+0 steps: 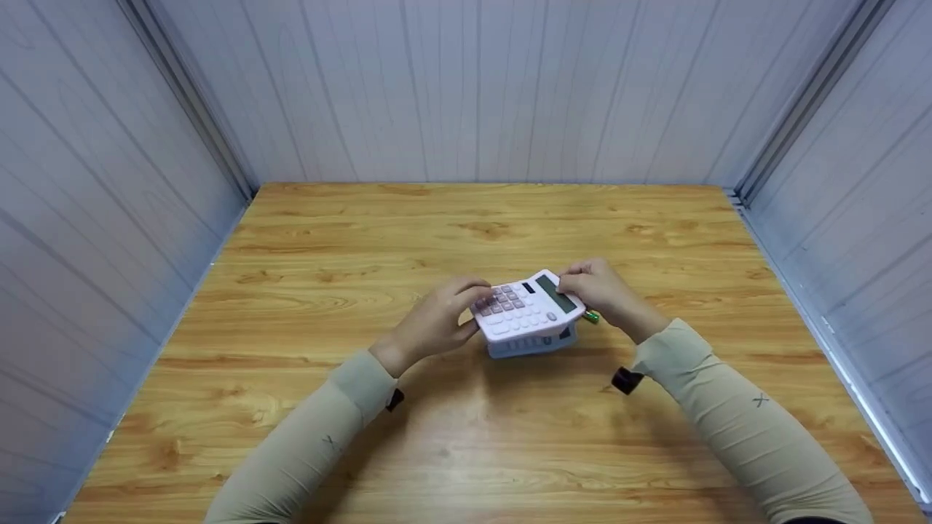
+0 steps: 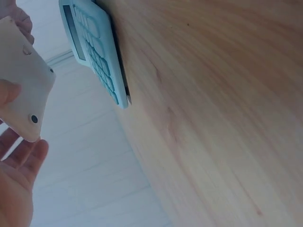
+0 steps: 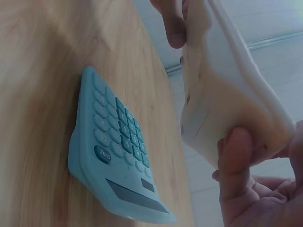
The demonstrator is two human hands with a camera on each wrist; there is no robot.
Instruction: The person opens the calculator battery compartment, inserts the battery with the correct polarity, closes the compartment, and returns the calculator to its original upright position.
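A pale pink calculator (image 1: 513,309) is held raised and tilted above the table, its keys and display facing up. My left hand (image 1: 444,316) grips its left end, thumb on the underside and fingers over the keys. At the display end, my right hand (image 1: 601,290) pinches the corner. The underside of the pink calculator (image 2: 21,80), with dark round feet, shows in the left wrist view. Below it a light blue calculator (image 3: 113,146) lies on the table, keys up; in the head view the pink one hides most of it.
A small green object (image 1: 591,316) peeks out beside the right hand, mostly hidden. The wood-grain table (image 1: 349,240) is bounded by pale panel walls (image 1: 437,87) at the back and both sides. Small dark devices (image 1: 627,380) hang at the wrists.
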